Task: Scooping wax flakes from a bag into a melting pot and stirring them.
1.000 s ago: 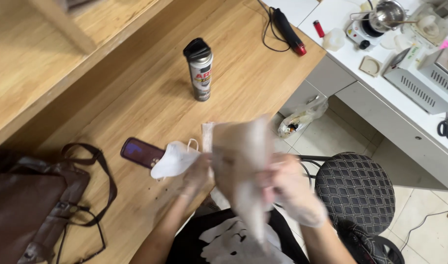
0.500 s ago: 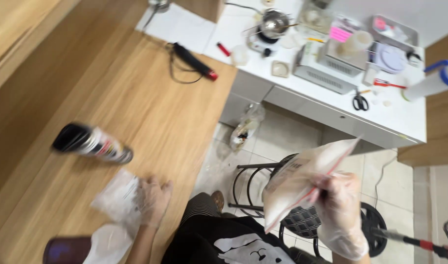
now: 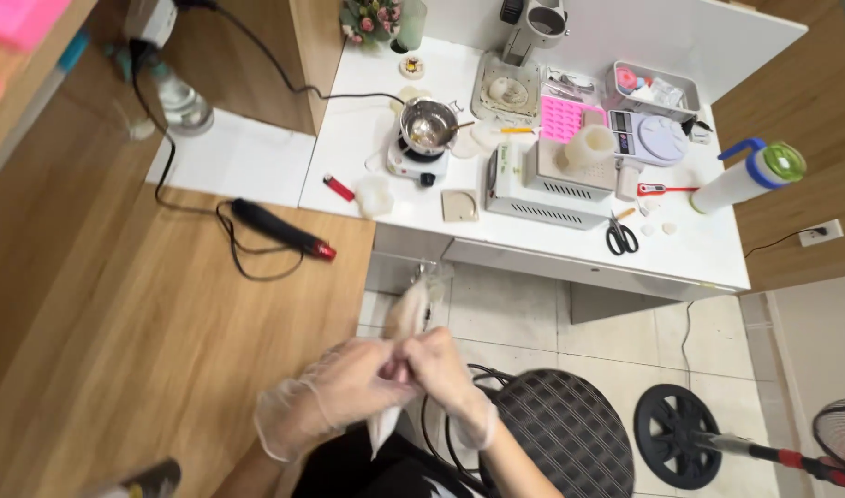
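Observation:
Both my hands wear thin clear gloves and meet in front of my chest. My left hand (image 3: pixel 335 392) and my right hand (image 3: pixel 441 369) are both closed on a translucent plastic bag (image 3: pixel 406 309) with pale contents. The bag is seen edge-on, its top sticking up above my fingers and its lower end hanging below them. It is held over the gap between the wooden table (image 3: pixel 118 350) and the black stool (image 3: pixel 561 433).
A white desk (image 3: pixel 570 249) ahead holds a small hotplate with a steel pot (image 3: pixel 427 124), a white box-shaped appliance (image 3: pixel 542 180), scissors (image 3: pixel 621 237), a scale and a lighter. A black heat tool with a cord (image 3: pixel 279 229) lies on the wooden table. A fan base (image 3: pixel 676 433) stands on the tiled floor.
My view swung from the wooden table toward the white desk. My left hand left the flat packet on the table and joined my right hand on the bag in front of me.

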